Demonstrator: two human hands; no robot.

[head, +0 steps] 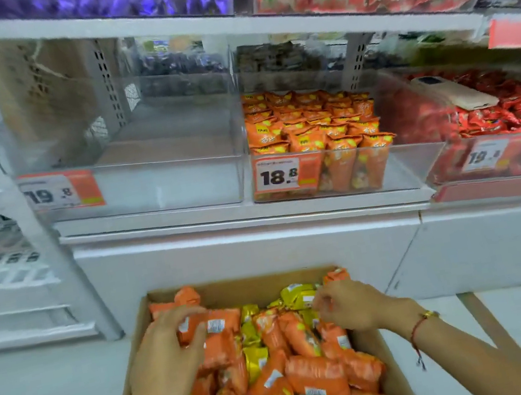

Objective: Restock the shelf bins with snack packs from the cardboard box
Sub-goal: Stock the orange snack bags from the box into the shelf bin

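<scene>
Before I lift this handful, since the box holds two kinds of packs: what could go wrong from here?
1. Yellow packs lie among the orange packs in the cardboard box; your right hand may grab a yellow one by mistake.
2. The left hand grips several packs; some could slip.
3. The orange bin looks nearly full, so packs may spill.

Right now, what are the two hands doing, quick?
Left hand: grips orange snack packs in the cardboard box.
Right hand: fingers curled over the packs; a grip cannot be told.
</scene>
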